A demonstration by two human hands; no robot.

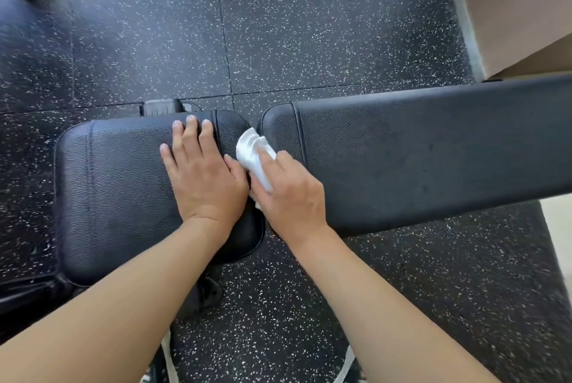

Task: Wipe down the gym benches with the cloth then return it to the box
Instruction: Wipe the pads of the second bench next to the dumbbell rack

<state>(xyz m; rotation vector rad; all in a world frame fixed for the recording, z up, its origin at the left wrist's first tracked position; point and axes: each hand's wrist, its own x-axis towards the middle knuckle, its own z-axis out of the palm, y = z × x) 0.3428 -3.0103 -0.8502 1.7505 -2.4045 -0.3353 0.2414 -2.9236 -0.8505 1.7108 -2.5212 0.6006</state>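
Black leather-grain bench pads, viewed from above, with a white cloth (254,157) worked at the gap between them.

Left hand (205,173) lies flat on the seat pad (117,194), fingers straight and slightly spread, tips near the far edge. Right hand (289,194) grips the bunched cloth, fingers curled round it, pressing it at the rounded end of the long back pad (433,147), just beside the left thumb. Speckled rubber floor tiles (294,36) surround the bench; a tan wall (520,5) stands far right.

Black rubber floor tiles (309,42) flecked white, meeting a beige wall (520,5) at upper right
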